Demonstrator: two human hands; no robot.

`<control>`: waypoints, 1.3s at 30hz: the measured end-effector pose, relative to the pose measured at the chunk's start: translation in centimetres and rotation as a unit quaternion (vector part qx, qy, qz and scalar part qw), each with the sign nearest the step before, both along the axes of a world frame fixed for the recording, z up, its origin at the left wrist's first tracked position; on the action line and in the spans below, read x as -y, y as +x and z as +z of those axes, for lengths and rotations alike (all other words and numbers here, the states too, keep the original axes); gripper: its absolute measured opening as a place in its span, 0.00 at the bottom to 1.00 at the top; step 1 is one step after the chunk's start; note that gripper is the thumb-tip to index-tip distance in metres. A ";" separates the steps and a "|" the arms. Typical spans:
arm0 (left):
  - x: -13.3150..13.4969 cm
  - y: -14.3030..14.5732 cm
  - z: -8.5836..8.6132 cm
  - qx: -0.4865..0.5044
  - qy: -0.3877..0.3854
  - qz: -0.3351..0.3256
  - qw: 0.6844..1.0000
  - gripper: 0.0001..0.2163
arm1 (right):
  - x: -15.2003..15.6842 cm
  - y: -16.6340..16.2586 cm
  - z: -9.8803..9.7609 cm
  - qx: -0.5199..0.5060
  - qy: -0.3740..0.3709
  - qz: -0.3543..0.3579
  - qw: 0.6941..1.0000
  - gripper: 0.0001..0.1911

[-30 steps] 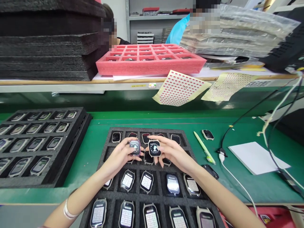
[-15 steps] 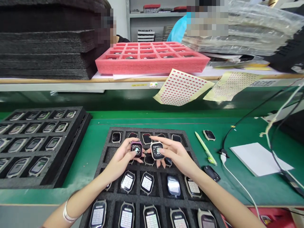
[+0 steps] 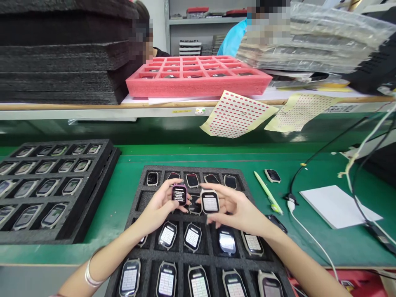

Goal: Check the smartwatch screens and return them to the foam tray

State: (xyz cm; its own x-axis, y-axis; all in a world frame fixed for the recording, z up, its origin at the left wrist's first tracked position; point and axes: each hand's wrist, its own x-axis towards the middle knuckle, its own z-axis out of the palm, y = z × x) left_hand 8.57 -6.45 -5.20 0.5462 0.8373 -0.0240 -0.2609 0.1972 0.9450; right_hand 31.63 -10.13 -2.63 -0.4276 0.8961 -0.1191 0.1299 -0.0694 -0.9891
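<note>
My left hand grips a purple smartwatch whose screen lists lines of white text on black. Close beside it, my right hand is closed on a silver smartwatch with a white list on its screen. Both watches are held above a black foam tray, strapless and facing me. More watches lie in its compartments; in the two front rows several screens, such as that of one watch, show white grids. Watches in the back row have dark screens.
Left stands another foam tray of watches. To the right lie a green pen, a loose watch, a black part, white paper and cables. A pink foam tray sits on the shelf; two people are behind it.
Both held watches' screens changed from dial faces to text lists. My right hand moved slightly right and lower with its watch, and its thumb moved off the screen to the lower edge.
</note>
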 end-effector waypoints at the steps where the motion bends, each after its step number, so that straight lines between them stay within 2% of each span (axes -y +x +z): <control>1: 0.0 0.0 0.1 0.004 0.000 -0.001 1.000 0.20 | 0.3 0.9 0.1 0.051 0.010 0.005 0.999 0.33; 3: 0.1 0.0 0.2 0.010 0.001 -0.004 1.000 0.20 | 0.8 3.1 0.0 0.183 0.078 -0.006 0.980 0.28; 6: 0.2 0.0 0.3 0.008 -0.002 -0.006 1.000 0.17 | 1.3 6.6 -1.0 0.356 0.186 -0.052 0.914 0.21; 8: 0.1 0.1 0.4 0.002 -0.003 -0.004 1.000 0.15 | 1.7 8.5 -1.8 0.402 0.221 -0.055 0.887 0.20; 12: 0.0 0.1 0.4 -0.009 -0.001 0.004 1.000 0.14 | 2.3 9.9 -2.5 0.445 0.238 -0.026 0.863 0.25; 14: 0.0 0.2 0.4 -0.010 -0.002 0.007 1.000 0.14 | 2.2 9.5 -2.0 0.465 0.263 -0.031 0.845 0.27; 16: 0.1 0.2 0.6 -0.013 -0.007 0.012 1.000 0.14 | 1.8 8.5 -1.4 0.461 0.300 -0.038 0.834 0.22; 18: 0.2 0.2 0.9 -0.018 -0.011 0.018 1.000 0.15 | 1.1 7.1 -1.0 0.436 0.330 -0.016 0.837 0.16; 21: 0.4 -0.1 1.1 -0.021 -0.009 0.017 1.000 0.15 | 0.2 4.6 -1.1 0.433 0.350 0.025 0.830 0.15; 26: 0.5 -1.8 0.7 -0.039 0.022 0.027 0.999 0.26 | 0.7 1.5 -2.8 0.534 0.380 -0.009 0.755 0.10; 28: 0.4 -2.6 0.4 -0.060 0.027 0.034 0.997 0.28 | 1.1 1.0 -3.4 0.551 0.388 -0.017 0.738 0.11; 31: 0.2 -3.3 0.0 -0.084 0.027 0.051 0.995 0.25 | 1.4 0.9 -3.8 0.552 0.372 -0.035 0.746 0.08; 33: 0.0 -3.2 0.0 -0.094 0.026 0.064 0.993 0.23 | 1.3 1.0 -3.7 0.539 0.333 -0.054 0.772 0.07; 36: -0.3 -2.6 0.5 -0.103 0.040 0.067 0.992 0.20 | 0.8 0.8 -2.8 0.458 0.260 -0.054 0.849 0.08; 39: -0.6 -1.9 1.1 -0.105 0.069 0.065 0.990 0.19 | 0.3 0.2 -1.5 0.336 0.226 -0.031 0.914 0.06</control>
